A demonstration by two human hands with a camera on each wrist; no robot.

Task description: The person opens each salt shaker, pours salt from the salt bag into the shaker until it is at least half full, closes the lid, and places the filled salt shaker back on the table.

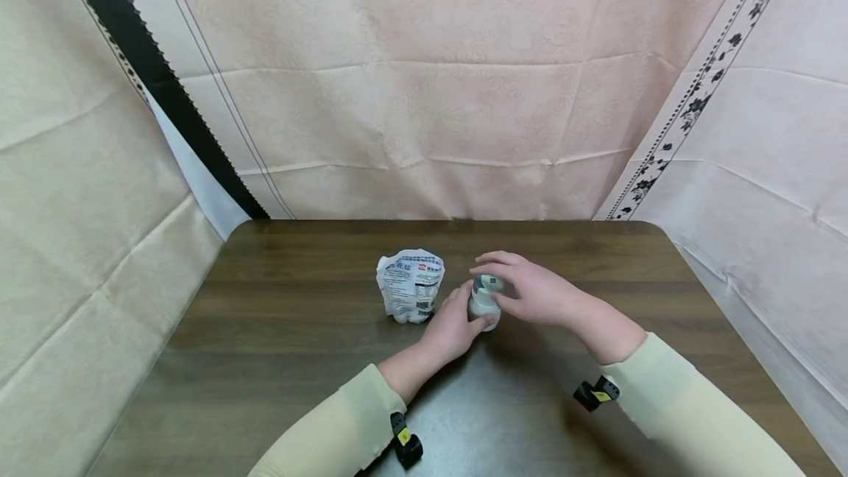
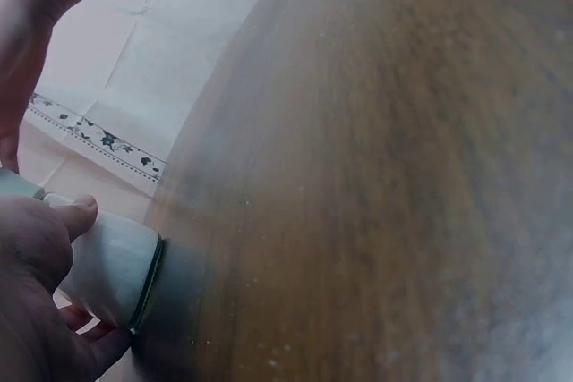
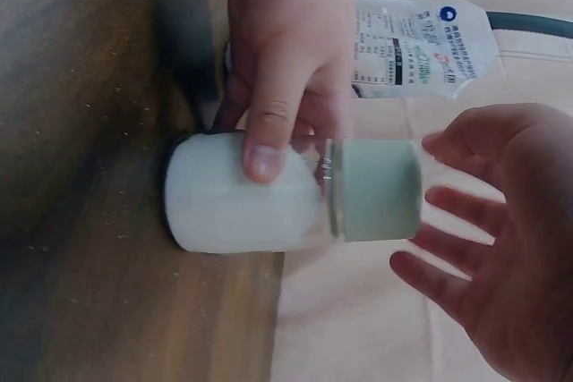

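Note:
A clear jar [image 3: 233,207] of white contents stands upright on the table, with a pale green lid [image 3: 380,192] on it. My left hand [image 1: 453,327] grips the jar's body from the left, thumb across its near side. In the left wrist view the jar [image 2: 115,261] shows its dark-rimmed base close to the tabletop. Around the lid, on the right, my right hand [image 1: 535,291] holds its fingers spread and slightly bent. One fingertip lies very near the lid; whether it touches, I cannot tell. A white printed packet [image 1: 411,287] stands left of the jar.
The brown wooden table [image 1: 278,359] has rounded back corners. A pale patterned cloth [image 1: 424,109] hangs behind it, and more cloth hangs at both sides. A dark strip [image 1: 172,94] runs down the cloth at the left.

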